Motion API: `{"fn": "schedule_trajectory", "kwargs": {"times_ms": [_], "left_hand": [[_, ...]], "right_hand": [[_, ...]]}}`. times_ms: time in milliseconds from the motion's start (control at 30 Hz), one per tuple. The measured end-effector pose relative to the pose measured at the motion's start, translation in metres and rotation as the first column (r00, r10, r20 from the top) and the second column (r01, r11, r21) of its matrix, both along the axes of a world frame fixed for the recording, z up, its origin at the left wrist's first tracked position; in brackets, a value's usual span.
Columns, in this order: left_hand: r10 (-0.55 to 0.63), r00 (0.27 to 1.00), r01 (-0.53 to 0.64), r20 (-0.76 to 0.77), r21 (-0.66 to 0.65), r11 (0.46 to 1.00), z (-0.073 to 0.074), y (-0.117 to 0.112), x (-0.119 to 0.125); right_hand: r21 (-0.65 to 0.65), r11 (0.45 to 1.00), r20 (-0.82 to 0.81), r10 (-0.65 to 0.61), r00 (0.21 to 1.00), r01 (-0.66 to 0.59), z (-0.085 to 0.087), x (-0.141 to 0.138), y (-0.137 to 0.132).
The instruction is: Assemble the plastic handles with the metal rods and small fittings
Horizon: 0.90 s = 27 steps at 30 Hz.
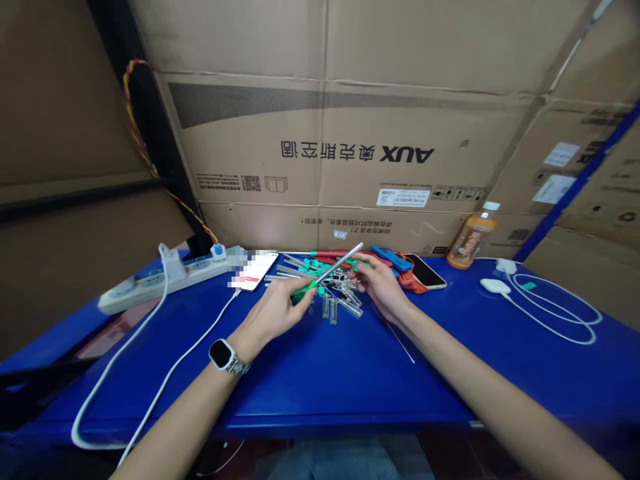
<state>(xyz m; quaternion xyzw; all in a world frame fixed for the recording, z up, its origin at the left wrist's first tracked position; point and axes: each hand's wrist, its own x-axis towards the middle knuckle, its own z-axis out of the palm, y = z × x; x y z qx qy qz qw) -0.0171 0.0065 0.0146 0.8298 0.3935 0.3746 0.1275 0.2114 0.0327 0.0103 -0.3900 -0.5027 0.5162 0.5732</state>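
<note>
My left hand (275, 310), with a watch on its wrist, is closed around the green handle of a tool with a silver metal shaft (340, 263). The shaft points up and to the right, over a pile of small parts. Fingers bent, my right hand (381, 288) is at the right side of that pile, near the shaft's tip. Something green shows at its fingertips, but what they grip is unclear. Below the hands lie several clear tubes (351, 308). Metal rods with green ends (295, 267) spread out on the left of the pile.
Blue and orange-red tools (395, 260) lie beside a dark phone (427, 272). An orange drink bottle (473, 237) leans near the cardboard wall (250, 120). On the left are a power strip (200, 270), a lit phone (257, 272) and white cables. A thin rod (403, 345) lies below my right hand.
</note>
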Motion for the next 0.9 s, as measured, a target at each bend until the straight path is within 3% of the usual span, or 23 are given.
{"fn": "schedule_trajectory", "kwargs": {"times_ms": [167, 400, 500, 633, 700, 900], "left_hand": [[-0.009, 0.99, 0.011, -0.14, 0.009, 1.0, 0.002, -0.005, 0.005], [0.004, 0.98, -0.008, -0.199, -0.016, 1.0, -0.002, -0.005, 0.001], [0.004, 0.975, -0.005, -0.224, -0.007, 1.0, 0.0, -0.006, 0.005], [-0.055, 0.976, 0.062, -0.211, 0.023, 0.998, 0.003, -0.008, 0.018], [-0.047, 0.982, 0.052, -0.182, 0.024, 0.998, 0.004, -0.009, 0.023], [0.028, 0.996, -0.035, -0.087, -0.086, 0.996, 0.004, -0.014, 0.022]], "right_hand": [[-0.014, 0.992, -0.169, -0.127, 0.977, 0.127, 0.004, 0.013, -0.012], [0.102, 0.971, -0.009, -0.216, 0.976, 0.216, 0.002, 0.015, -0.013], [0.111, 0.984, -0.028, -0.14, 0.99, 0.142, -0.003, 0.009, -0.015], [0.052, 0.99, -0.024, 0.135, 0.991, -0.134, -0.009, -0.016, -0.022], [0.036, 0.982, -0.068, 0.187, 0.98, -0.185, -0.011, -0.029, -0.025], [0.071, 0.988, 0.028, 0.137, 0.99, -0.138, -0.014, -0.045, -0.03]]}}
